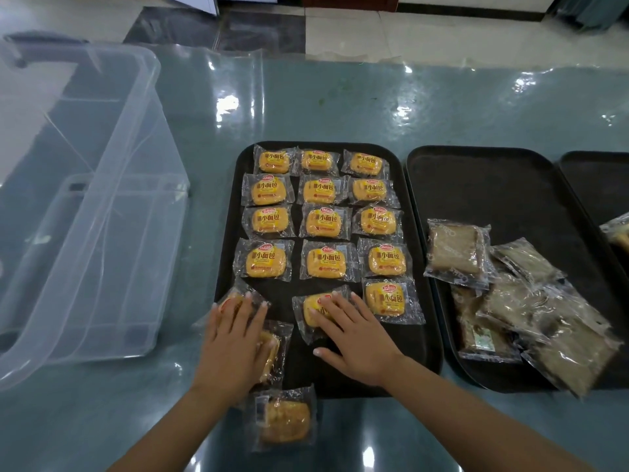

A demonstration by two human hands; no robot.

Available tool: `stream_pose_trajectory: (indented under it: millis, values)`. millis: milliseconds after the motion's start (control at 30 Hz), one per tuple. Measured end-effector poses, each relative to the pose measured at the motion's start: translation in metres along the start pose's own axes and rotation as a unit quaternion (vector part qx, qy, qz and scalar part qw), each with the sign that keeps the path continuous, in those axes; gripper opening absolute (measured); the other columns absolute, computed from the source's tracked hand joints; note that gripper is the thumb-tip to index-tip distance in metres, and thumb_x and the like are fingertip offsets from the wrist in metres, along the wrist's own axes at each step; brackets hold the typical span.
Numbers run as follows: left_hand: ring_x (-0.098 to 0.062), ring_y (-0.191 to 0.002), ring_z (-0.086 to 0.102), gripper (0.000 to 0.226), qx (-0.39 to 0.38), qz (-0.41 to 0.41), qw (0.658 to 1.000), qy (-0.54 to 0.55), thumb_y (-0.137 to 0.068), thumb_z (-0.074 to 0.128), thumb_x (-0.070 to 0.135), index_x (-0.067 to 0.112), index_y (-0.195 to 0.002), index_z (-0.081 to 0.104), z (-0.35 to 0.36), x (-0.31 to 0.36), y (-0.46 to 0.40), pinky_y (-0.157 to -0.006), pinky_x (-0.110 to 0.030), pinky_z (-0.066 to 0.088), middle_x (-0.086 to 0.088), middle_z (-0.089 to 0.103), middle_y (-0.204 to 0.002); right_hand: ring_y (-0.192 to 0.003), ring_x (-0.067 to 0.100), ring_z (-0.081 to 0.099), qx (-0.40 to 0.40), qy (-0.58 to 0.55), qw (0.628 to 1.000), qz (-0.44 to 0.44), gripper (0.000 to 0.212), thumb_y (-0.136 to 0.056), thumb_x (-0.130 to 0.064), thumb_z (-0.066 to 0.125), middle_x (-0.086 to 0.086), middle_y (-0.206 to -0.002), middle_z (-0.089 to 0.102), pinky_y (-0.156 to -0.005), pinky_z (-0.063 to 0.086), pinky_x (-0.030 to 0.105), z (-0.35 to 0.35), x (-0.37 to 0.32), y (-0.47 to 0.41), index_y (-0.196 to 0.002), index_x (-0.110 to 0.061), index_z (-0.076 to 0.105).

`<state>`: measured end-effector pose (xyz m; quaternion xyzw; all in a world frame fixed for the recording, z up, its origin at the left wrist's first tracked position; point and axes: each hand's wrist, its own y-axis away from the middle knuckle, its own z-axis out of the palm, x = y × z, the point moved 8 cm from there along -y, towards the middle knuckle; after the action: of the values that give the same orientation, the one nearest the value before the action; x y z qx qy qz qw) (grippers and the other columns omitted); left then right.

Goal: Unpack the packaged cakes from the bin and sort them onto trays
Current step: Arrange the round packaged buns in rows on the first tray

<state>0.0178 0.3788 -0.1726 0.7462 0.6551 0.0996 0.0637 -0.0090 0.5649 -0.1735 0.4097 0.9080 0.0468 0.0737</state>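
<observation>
Sitting on the left, well apart from the trays: clear bin [78, 199], looking emptied out, no packs visible inside. Laying out three black trays side by side on the glossy table [340, 103]: left tray [401, 362], middle tray [476, 185], and a third tray [592, 178] cut off at the right edge.

Filling the left tray with yellow cakes [326, 223] in rows of three: thirteen lying flat and free, plus one under each hand. Piling brown cakes [456, 252] loosely on the middle tray, roughly six, hard counting with the overlap. Peeking in at the far right edge, one more pack on the third tray, type unclear.

Pressing flat on a yellow pack [315, 313] in the bottom row: right hand [354, 338], fingers straight. Resting spread over another at the tray's left rim: left hand [231, 345], fingers straight too, not curling round anything. Lying under that wrist, one more pack [270, 352], and a stray [284, 417] off the tray on the table.

Risking trouble here: slick wrappers sliding and knocking the neat rows crooked, the rim pack tipping off the edge, the stray getting forgotten.
</observation>
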Motion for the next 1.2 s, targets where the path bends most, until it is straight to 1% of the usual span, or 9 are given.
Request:
stream_pose_trajectory:
  millis: [133,333,567,700,767,900,1033,1133,1200]
  values:
    - [-0.037,-0.139,0.026,0.071,-0.019,-0.006,1.0,-0.014,-0.096,0.011,0.061,0.017,-0.137,0.048,0.015,-0.008,0.002,-0.108,-0.057,0.019,-0.016,0.038,-0.147,-0.145,0.029,0.019,-0.024,0.012,0.999,0.033,0.068,-0.097,-0.064,0.02,0.007,-0.156,0.026,-0.11,0.013,0.053,0.012,0.005,0.001,-0.15,-0.021,0.026]
    - [-0.037,-0.141,0.022,0.068,-0.013,-0.01,1.0,-0.019,-0.095,0.016,0.061,0.019,-0.138,0.047,0.018,-0.003,0.001,-0.108,-0.056,0.018,-0.016,0.035,-0.149,-0.144,0.034,0.02,-0.044,0.008,0.995,0.093,0.074,-0.094,-0.065,0.018,0.015,-0.154,0.026,-0.111,0.014,0.055,0.019,0.0,-0.006,-0.149,-0.015,0.027]
    - [-0.034,-0.142,0.022,0.067,-0.002,-0.003,1.0,-0.013,-0.095,0.017,0.061,0.02,-0.138,0.046,0.019,-0.004,0.003,-0.108,-0.054,0.018,-0.013,0.035,-0.15,-0.144,0.032,0.02,-0.017,0.021,0.994,0.105,0.067,-0.097,-0.062,0.02,0.01,-0.155,0.026,-0.11,0.014,0.054,0.004,0.01,-0.002,-0.149,-0.02,0.028]
    - [-0.035,-0.14,0.024,0.067,0.001,-0.004,1.0,-0.002,-0.095,0.017,0.061,0.019,-0.137,0.048,0.021,-0.004,0.003,-0.107,-0.055,0.019,-0.014,0.039,-0.147,-0.145,0.031,0.017,-0.013,0.015,0.981,0.193,0.068,-0.098,-0.061,0.014,0.011,-0.155,0.023,-0.112,0.012,0.05,-0.003,0.05,0.025,-0.15,-0.018,0.026]
    - [-0.034,-0.14,0.023,0.068,0.002,-0.003,1.0,0.006,-0.095,0.016,0.062,0.019,-0.136,0.049,0.023,-0.004,0.005,-0.108,-0.055,0.018,-0.014,0.04,-0.147,-0.146,0.031,0.008,-0.028,-0.016,0.971,0.236,0.075,-0.095,-0.066,0.002,0.011,-0.158,0.015,-0.116,0.005,0.046,0.004,0.065,0.042,-0.152,-0.019,0.017]
    - [-0.033,-0.14,0.026,0.067,0.001,0.009,1.0,0.02,-0.096,0.014,0.061,0.021,-0.134,0.052,0.021,-0.002,0.007,-0.111,-0.052,0.013,-0.012,0.043,-0.146,-0.141,0.024,-0.027,-0.061,-0.055,0.97,0.231,0.083,-0.079,-0.073,-0.016,0.003,-0.154,-0.024,-0.117,-0.01,0.036,0.018,0.07,0.051,-0.147,-0.025,-0.019]
    - [-0.033,-0.136,0.035,0.066,-0.006,0.014,0.999,0.033,-0.096,0.014,0.06,0.021,-0.128,0.057,0.019,0.0,0.015,-0.113,-0.046,0.006,-0.011,0.049,-0.14,-0.139,0.023,-0.032,-0.081,-0.054,0.967,0.234,0.089,-0.07,-0.077,-0.025,0.003,-0.151,-0.031,-0.114,-0.014,0.036,0.017,0.069,0.047,-0.143,-0.025,-0.028]
    - [-0.03,-0.137,0.032,0.062,-0.009,0.024,0.999,0.047,-0.096,0.017,0.06,0.024,-0.129,0.055,0.02,0.002,0.021,-0.114,-0.045,0.005,-0.008,0.048,-0.141,-0.143,0.026,-0.023,-0.078,-0.033,0.968,0.238,0.086,-0.077,-0.073,-0.018,0.005,-0.155,-0.021,-0.115,-0.008,0.04,0.014,0.07,0.046,-0.148,-0.025,-0.018]
    - [-0.027,-0.138,0.03,0.059,0.004,0.042,0.997,0.058,-0.096,0.02,0.06,0.026,-0.129,0.055,0.018,0.003,0.025,-0.114,-0.043,0.005,-0.005,0.047,-0.142,-0.146,0.031,0.002,-0.041,-0.015,0.974,0.223,0.077,-0.092,-0.066,-0.002,0.01,-0.159,0.007,-0.116,0.009,0.046,0.003,0.065,0.041,-0.153,-0.021,0.01]
